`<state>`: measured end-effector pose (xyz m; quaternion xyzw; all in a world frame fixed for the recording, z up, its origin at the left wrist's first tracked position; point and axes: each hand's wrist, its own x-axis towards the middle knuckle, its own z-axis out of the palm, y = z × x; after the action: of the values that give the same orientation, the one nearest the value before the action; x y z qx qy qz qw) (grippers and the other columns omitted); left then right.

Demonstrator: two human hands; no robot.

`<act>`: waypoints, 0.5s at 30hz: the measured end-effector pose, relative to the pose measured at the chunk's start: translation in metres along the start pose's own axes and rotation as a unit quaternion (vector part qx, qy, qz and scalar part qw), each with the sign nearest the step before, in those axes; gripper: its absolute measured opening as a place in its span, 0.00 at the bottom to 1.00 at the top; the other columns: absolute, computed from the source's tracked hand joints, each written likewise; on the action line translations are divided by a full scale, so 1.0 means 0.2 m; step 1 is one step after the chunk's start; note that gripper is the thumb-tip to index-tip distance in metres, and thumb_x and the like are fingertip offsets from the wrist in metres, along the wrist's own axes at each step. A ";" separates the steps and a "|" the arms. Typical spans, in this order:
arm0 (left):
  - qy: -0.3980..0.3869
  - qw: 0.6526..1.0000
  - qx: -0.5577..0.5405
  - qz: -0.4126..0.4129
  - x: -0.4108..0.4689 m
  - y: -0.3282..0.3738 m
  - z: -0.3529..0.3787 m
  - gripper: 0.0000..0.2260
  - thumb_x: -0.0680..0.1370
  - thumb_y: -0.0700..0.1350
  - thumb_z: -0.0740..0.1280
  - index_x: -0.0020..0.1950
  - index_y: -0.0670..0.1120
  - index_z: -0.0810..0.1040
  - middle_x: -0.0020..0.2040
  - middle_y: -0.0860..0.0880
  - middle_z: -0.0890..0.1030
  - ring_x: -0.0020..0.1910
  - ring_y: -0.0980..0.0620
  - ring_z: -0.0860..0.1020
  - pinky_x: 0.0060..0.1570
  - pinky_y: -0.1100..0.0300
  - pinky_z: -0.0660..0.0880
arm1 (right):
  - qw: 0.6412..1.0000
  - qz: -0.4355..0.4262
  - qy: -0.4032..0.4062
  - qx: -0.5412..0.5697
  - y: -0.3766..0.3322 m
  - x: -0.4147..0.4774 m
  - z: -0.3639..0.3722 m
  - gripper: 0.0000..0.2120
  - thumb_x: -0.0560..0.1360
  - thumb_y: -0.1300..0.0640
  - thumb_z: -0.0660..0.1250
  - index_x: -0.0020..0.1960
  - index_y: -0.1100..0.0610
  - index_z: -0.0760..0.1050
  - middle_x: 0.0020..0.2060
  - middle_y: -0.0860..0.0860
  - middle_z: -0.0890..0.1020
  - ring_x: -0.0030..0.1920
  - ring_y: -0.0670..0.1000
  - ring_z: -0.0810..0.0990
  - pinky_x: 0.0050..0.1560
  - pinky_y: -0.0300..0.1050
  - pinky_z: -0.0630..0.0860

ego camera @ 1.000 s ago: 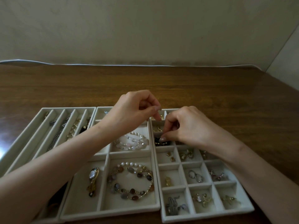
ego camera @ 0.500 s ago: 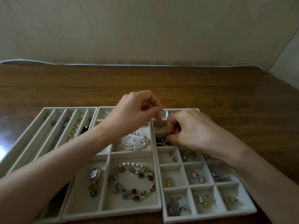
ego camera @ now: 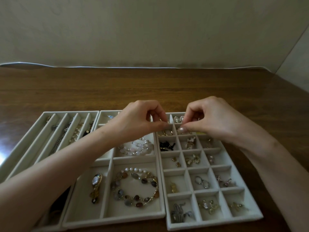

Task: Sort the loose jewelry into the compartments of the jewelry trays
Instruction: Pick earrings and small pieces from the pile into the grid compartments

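On the brown wooden table (ego camera: 150,84), the left hand (ego camera: 142,119) and right hand (ego camera: 212,118) each pinched thumb to forefinger, contents too small to tell, above the grid tray's (ego camera: 215,222) far cells; a bead bracelet (ego camera: 133,175) lay in the middle tray (ego camera: 113,221).

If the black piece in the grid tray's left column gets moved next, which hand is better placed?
Left, probably. The left hand curls its fingertips over that column, just beyond the black piece; the right hand works over the middle column, farther across.
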<state>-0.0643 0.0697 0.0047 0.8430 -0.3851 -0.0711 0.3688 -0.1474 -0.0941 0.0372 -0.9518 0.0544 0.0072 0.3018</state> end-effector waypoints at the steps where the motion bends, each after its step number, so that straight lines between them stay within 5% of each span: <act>1: -0.020 1.000 0.005 0.000 0.00 0.00 0.00 0.05 0.70 0.50 0.70 0.44 0.54 0.77 0.38 0.57 0.76 0.34 0.60 0.71 0.35 0.67 0.70 | 1.000 0.001 0.000 0.000 0.01 0.00 -0.02 0.04 0.68 0.56 0.73 0.39 0.51 0.78 0.38 0.45 0.79 0.40 0.42 0.77 0.38 0.34 0.69; 10: -0.096 0.991 0.084 0.032 -0.01 -0.01 0.02 0.12 0.69 0.50 0.72 0.46 0.57 0.71 0.48 0.58 0.71 0.48 0.62 0.68 0.46 0.69 0.68 | 0.998 -0.016 -0.062 -0.008 0.00 0.00 0.01 0.04 0.68 0.55 0.74 0.36 0.47 0.81 0.35 0.43 0.80 0.37 0.40 0.76 0.37 0.34 0.67; 15: -0.065 0.993 0.094 0.021 -0.01 -0.01 0.04 0.14 0.69 0.48 0.73 0.49 0.51 0.71 0.47 0.58 0.69 0.49 0.58 0.67 0.48 0.68 0.67 | 0.989 -0.046 0.001 -0.142 -0.03 0.00 0.13 0.04 0.69 0.48 0.73 0.38 0.46 0.80 0.37 0.41 0.78 0.38 0.41 0.74 0.38 0.38 0.68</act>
<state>-0.0675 0.0670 -0.0016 0.8592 -0.4309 -0.0818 0.2634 -0.1460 -0.0743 0.0192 -0.9866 0.0095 0.0004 0.1631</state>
